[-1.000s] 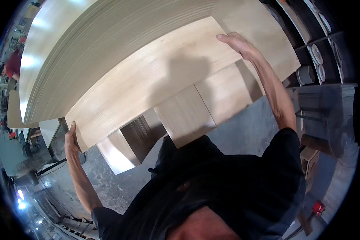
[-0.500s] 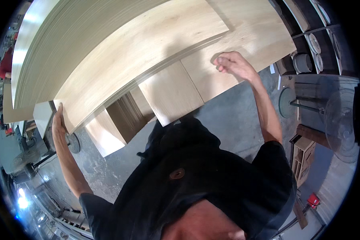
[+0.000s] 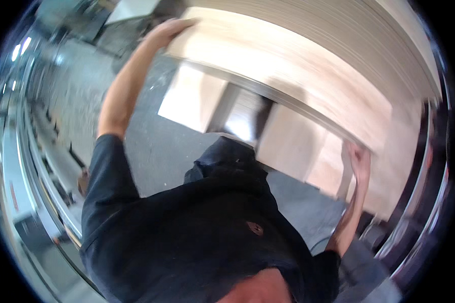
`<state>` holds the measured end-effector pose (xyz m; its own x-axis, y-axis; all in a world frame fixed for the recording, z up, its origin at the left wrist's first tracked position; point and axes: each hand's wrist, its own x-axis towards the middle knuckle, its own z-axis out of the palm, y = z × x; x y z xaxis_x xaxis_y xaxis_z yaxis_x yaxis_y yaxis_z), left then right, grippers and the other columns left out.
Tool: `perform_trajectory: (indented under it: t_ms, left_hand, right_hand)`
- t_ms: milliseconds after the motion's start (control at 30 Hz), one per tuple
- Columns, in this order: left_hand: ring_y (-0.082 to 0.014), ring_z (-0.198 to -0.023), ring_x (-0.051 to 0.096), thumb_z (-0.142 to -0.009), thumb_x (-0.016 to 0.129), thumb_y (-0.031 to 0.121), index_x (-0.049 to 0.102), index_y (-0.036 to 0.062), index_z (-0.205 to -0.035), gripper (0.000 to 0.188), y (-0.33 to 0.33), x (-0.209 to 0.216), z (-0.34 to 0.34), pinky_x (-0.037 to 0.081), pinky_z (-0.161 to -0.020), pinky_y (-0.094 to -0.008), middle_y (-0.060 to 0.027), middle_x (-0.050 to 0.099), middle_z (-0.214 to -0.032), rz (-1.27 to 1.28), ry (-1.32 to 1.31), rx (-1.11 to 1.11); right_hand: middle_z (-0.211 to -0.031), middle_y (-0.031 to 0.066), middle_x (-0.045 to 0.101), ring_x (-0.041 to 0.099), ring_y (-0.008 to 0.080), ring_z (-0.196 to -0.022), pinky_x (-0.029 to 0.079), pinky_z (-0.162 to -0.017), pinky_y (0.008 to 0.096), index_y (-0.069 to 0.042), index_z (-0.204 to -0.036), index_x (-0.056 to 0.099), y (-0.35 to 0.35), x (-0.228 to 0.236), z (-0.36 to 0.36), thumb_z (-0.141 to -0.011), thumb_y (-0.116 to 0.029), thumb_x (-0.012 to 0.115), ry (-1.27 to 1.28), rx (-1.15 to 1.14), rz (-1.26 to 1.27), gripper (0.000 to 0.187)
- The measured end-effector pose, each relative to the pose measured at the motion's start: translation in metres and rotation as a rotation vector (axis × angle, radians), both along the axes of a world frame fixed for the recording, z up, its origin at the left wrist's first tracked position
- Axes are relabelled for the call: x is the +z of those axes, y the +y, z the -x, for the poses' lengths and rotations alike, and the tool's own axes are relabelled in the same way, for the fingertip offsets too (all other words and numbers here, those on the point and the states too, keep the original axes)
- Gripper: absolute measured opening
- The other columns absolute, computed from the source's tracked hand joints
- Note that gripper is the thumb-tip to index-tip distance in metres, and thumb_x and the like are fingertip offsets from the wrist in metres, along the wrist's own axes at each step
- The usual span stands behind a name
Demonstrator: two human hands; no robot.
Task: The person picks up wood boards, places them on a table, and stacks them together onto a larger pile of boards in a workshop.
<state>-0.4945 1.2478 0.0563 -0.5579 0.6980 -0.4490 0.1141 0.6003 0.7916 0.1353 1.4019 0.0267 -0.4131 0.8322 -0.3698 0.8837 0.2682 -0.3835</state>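
Note:
A long pale wood panel lies on top of a stack of boards, stretching across the far side. My left hand grips its left end, fingers over the edge. At its near right corner my right hand is closed on the panel's edge, the fingertips partly hidden and blurred. Below the panel's front edge, pale wood boards jut toward me, and another pale board sticks out further left. Between them is a gap with a shiny surface.
Grey concrete floor lies beside my body. Further tall board stacks rise at the far right, with blurred dark shelving beyond. Long pale machine rails run along the left side. The whole view is smeared by motion.
My right hand has come down from above the boards onto the panel's near right edge. My left hand stays at the panel's left end. The view has turned.

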Motion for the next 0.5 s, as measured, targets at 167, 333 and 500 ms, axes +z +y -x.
perform_trajectory:
  t_ms: [167,333,500]
  left_hand:
    - [-0.0343,-0.114,0.055,-0.078,0.071,0.052,0.056,-0.0127,-0.119,0.078,-0.047,0.003,-0.006,0.042,-0.097,-0.039,-0.0278,0.059,-0.117,-0.414,0.4,0.37]
    - [-0.0385,-0.132,0.037,-0.072,0.075,0.05,0.039,-0.0151,-0.132,0.095,-0.11,-0.01,-0.113,0.031,-0.11,-0.0485,-0.0344,0.039,-0.137,-0.486,-0.083,0.702]
    - [-0.0382,-0.122,0.04,-0.077,0.072,0.031,0.031,-0.028,-0.12,0.085,-0.039,-0.047,-0.154,0.033,-0.103,-0.0417,-0.0382,0.038,-0.127,-0.602,-0.35,0.673]
  right_hand:
    - [-0.098,0.0103,0.069,0.06,0.0109,-0.082,0.049,-0.074,0.0265,0.003,-0.117,0.063,-0.041,-0.011,0.026,-0.093,-0.014,0.054,0.271,0.124,0.135,0.03]
    - [-0.107,0.0177,0.068,0.064,0.0196,-0.093,0.05,-0.081,0.0314,0.003,-0.118,0.061,-0.041,-0.008,0.054,-0.095,-0.023,0.055,0.271,0.102,0.102,0.036]
    - [-0.087,0.0124,0.069,0.061,0.0159,-0.082,0.048,-0.079,0.0314,0.005,-0.102,0.068,0.0,-0.017,0.042,-0.095,-0.028,0.055,0.155,0.171,0.159,0.036]
